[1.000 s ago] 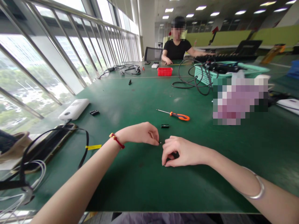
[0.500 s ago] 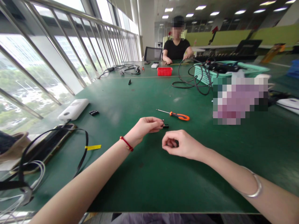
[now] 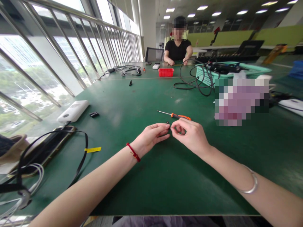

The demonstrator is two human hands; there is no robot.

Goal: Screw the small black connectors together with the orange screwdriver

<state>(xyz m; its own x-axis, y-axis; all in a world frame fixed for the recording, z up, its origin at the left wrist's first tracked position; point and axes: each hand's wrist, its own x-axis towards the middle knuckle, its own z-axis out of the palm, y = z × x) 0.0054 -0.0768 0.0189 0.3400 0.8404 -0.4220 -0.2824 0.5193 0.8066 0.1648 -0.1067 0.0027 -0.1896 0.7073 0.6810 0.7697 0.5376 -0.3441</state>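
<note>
My left hand (image 3: 152,137) and my right hand (image 3: 189,135) meet fingertip to fingertip above the green table (image 3: 146,176). Between them sits a small black part (image 3: 168,125), pinched by my left thumb and forefinger. My right hand's fingers are curled in a pinch beside that part; what they hold, if anything, is too small to make out. An orange-handled screwdriver (image 3: 176,116) lies on the table just beyond both hands.
A white box (image 3: 73,111) and a small black piece (image 3: 94,114) lie at the left, with black straps and cables (image 3: 47,151) near the left edge. A red tray (image 3: 166,72), a teal basket (image 3: 213,75) with cables and a seated person (image 3: 177,47) are at the far end.
My left hand picked the small black part off the table and lifted it. My right hand rose from the table and moved up to meet the left hand's fingertips.
</note>
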